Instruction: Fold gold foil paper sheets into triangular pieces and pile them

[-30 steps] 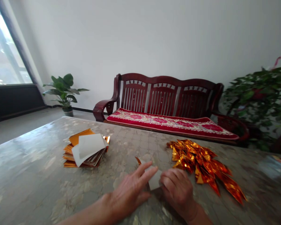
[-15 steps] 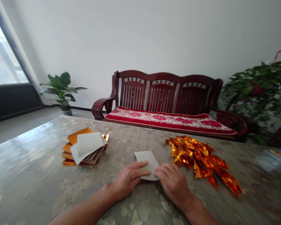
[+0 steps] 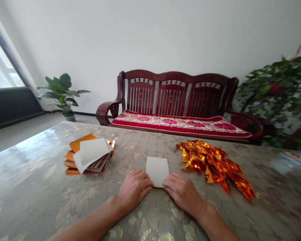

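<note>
Head view: two bare hands resting on a stone-look table (image 3: 40, 160)
Left hand (image 3: 134, 189): lying flat, open, fingers touching the paper's lower left corner, holding nothing
Right hand (image 3: 182, 192): lying flat, open, fingers on the paper's lower right corner, holding nothing
Paper (image 3: 157, 171): white rectangle, flat on the table between the hands
Left of it: gold sheets (image 3: 89, 156), stacked, white sheets on top
Right of it: gold folded pieces (image 3: 210, 164), heaped
Beyond the table: wooden bench (image 3: 173, 90)

The head camera faces forward, down across the tabletop (image 3: 35, 174) toward a wooden bench (image 3: 173, 90).
</note>
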`<state>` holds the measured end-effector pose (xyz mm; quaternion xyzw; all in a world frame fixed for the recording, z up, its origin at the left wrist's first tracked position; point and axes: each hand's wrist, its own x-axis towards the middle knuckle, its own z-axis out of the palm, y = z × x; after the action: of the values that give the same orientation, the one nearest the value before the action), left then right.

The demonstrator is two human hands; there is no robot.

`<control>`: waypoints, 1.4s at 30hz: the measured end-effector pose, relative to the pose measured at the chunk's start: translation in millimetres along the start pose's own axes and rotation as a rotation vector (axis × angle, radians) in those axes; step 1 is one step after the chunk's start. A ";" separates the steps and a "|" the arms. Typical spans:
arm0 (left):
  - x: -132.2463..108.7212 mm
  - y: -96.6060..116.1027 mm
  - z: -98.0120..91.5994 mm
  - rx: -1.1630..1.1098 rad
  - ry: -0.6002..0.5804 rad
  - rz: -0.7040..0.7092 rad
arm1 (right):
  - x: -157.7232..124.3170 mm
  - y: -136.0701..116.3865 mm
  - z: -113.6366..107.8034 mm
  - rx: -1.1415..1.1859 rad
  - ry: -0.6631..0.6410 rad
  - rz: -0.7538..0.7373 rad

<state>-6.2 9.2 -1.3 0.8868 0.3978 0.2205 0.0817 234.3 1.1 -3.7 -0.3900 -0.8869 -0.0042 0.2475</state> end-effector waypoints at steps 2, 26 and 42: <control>1.3 0.4 1.4 0.000 -0.014 -0.031 | -2.1 0.5 -2.5 0.045 0.022 0.041; 7.7 -1.0 -0.4 -0.023 -0.044 -0.314 | 6.0 -0.1 -5.7 -0.048 -0.060 0.331; 2.0 1.1 -10.0 -0.008 -0.069 -0.317 | 10.2 -0.5 -6.8 -0.020 -0.143 0.312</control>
<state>-8.9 9.6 8.6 0.8197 0.5288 0.1759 0.1324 231.1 6.4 6.9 -0.5246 -0.8309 0.0534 0.1777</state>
